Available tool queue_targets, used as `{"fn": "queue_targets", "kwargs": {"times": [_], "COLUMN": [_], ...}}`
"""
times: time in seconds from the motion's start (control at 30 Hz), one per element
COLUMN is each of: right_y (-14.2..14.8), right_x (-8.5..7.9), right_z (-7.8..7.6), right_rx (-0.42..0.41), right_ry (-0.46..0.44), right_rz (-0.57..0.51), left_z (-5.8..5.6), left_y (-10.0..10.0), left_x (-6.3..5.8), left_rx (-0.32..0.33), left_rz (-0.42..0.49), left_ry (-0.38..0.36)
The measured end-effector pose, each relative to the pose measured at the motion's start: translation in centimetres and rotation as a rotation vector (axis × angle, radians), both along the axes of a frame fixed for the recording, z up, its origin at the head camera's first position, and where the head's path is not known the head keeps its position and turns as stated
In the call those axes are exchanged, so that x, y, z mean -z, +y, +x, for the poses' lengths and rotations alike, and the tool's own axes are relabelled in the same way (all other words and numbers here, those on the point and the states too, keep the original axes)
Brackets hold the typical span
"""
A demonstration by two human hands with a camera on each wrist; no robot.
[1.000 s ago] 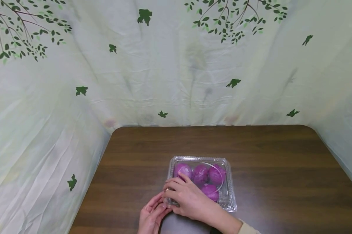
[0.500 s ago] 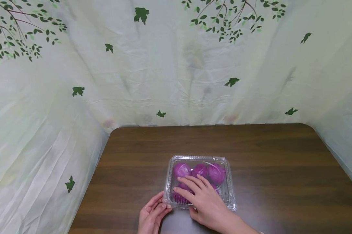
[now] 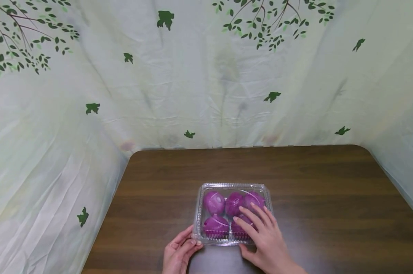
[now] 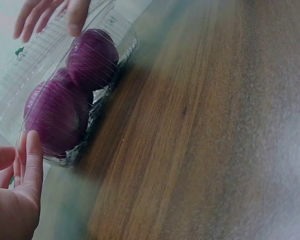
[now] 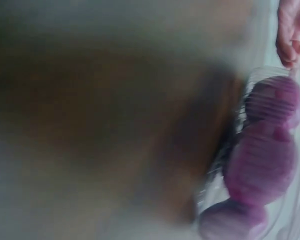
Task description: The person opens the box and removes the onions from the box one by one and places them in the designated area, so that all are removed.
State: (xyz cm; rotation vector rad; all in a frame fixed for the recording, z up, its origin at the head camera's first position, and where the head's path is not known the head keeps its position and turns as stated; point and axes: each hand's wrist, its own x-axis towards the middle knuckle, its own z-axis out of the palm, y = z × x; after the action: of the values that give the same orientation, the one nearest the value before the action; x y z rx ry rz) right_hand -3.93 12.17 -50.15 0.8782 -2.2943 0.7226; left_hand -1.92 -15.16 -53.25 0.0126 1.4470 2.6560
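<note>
A clear plastic clamshell container (image 3: 268, 201) with its lid down lies on the table, several red onions (image 3: 214, 202) inside. At its near left corner my left hand (image 3: 180, 249) pinches the rim between thumb and fingertips. My right hand (image 3: 266, 243) lies over the near right part of the lid, fingers spread and fairly straight, thumb at the front rim. Part of the onions on that side is hidden beneath it. The left wrist view shows two onions (image 4: 60, 115) through the front wall, with the right thumb (image 4: 78, 20) at the rim.
The brown wooden table (image 3: 330, 198) extends beyond the container on both sides and behind it. A pale curtain (image 3: 206, 76) printed with leaves and branches hangs along the back and sides.
My right hand has moved rightward along the container's front edge, from the near left corner to the near right part, uncovering onions. The left hand has stayed at its corner.
</note>
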Motion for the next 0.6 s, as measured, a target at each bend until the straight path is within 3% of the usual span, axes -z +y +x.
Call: {"fn": "queue_targets", "kwargs": {"times": [0.13, 0.27, 0.43, 0.6], "right_y": [1.0, 1.7, 2.4, 3.0], "right_x": [0.6, 1.0, 1.0, 1.0], "right_z": [0.4, 1.0, 1.5, 1.7], "right_rx": [0.048, 0.093, 0.158, 0.196], "right_ry": [-0.022, -0.098, -0.195, -0.1], "right_rz": [-0.077, -0.132, -0.093, -0.046], "left_z": [0.1, 0.0, 0.0, 0.0], "left_y": [0.0, 0.1, 0.1, 0.0], "left_x": [-0.2, -0.4, -0.3, -0.3], "left_rx": [-0.013, -0.015, 0.003, 0.02], "left_rz": [0.004, 0.009, 0.029, 0.037], "left_ry": [-0.018, -0.042, -0.025, -0.006]}}
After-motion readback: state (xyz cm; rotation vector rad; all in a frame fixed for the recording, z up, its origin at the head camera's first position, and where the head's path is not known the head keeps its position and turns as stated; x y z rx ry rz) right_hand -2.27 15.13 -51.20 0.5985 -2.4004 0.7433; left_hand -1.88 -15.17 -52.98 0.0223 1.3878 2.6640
